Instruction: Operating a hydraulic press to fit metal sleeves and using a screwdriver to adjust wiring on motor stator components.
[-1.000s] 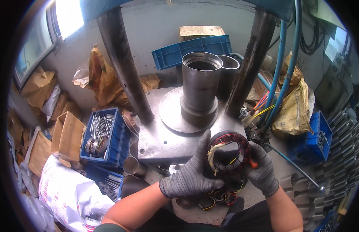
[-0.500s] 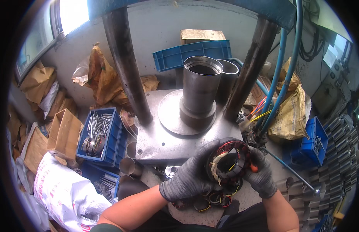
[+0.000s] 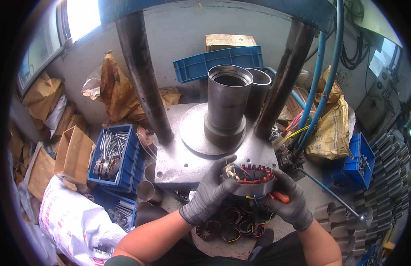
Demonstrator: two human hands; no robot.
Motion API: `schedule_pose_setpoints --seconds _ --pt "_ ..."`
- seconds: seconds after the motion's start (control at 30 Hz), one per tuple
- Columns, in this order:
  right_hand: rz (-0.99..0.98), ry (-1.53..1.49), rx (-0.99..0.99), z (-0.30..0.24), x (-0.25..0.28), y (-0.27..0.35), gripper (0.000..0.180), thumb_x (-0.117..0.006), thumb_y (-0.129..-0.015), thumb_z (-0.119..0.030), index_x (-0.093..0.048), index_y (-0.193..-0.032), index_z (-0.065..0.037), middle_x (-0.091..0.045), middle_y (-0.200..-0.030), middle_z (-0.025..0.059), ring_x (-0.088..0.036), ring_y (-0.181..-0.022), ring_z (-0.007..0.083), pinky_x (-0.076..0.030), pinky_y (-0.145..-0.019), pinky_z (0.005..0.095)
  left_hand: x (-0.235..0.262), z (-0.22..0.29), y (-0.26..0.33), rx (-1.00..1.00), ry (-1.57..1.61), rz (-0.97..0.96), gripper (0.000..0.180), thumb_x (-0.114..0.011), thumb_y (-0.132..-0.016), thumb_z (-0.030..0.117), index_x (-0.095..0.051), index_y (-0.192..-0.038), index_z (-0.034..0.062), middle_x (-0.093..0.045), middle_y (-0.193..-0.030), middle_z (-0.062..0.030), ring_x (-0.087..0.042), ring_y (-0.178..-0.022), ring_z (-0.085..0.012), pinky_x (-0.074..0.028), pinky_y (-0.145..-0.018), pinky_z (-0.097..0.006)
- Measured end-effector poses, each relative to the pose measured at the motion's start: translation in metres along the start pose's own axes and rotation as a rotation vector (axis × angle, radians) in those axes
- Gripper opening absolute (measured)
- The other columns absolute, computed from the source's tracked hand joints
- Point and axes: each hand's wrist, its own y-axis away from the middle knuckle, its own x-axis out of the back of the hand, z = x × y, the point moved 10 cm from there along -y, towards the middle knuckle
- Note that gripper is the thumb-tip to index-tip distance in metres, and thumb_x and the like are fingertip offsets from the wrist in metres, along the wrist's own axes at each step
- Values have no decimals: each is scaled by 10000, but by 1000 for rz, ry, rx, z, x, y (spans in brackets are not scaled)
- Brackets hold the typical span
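Note:
My left hand, in a grey glove, is closed on one side of a motor stator, a steel ring with dark red windings and white, blue and yellow leads. On the other side my right hand, gloved too, grips the ring. An orange-red handle shows under my right fingers; what tool it belongs to is hidden. The stator is nearly level, windings up, held just in front of the metal press table. Several more stators lie below on the floor between my legs.
A hollow steel cylinder stands on a round plate between two dark press columns. At left, a blue crate holds metal rods. A ball-ended lever juts out at right, near stacked metal sleeves.
The stator has tipped from facing me to nearly level, and now sits slightly lower. My left hand has shifted its grip, thumb along the near side.

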Motion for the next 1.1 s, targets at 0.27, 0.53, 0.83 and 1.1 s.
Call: schedule_pose_setpoints --seconds 0.27,0.53,0.83,1.1 --pt "-41 461 -6 -21 6 -16 422 -860 -846 -130 -693 -1218 -23 -738 -962 79 -720 -851 169 -587 -791 338 5 -97 20 598 258 -41 820 -494 -1055 694 -442 -1573 60 -616 -1437 -147 -600 -1329 -233 -523 -1093 -407" --pt "96 -259 -499 52 12 -10 320 -723 -1006 -193 -717 -1261 0 -748 -987 22 -695 -871 83 -578 -732 279 -32 -38 18 437 365 -304 736 -617 -1040 561 -482 -1544 41 -658 -1387 -122 -618 -1300 -222 -520 -1101 -394" --pt "39 -609 -756 107 -31 27 343 -760 -912 -143 -720 -1213 17 -757 -1040 81 -734 -896 149 -618 -811 285 -36 -37 13 243 90 -373 674 -874 -906 141 -553 -1485 16 -684 -1371 -93 -627 -1258 -174 -504 -1126 -398" --pt "52 -660 -807 89 -43 28 293 -719 -874 -69 -729 -1148 32 -750 -1012 91 -742 -889 175 -632 -829 322 -33 -18 11 238 134 -347 516 -842 -952 249 -656 -1355 -15 -724 -1224 -64 -651 -1139 -142 -549 -1016 -325"
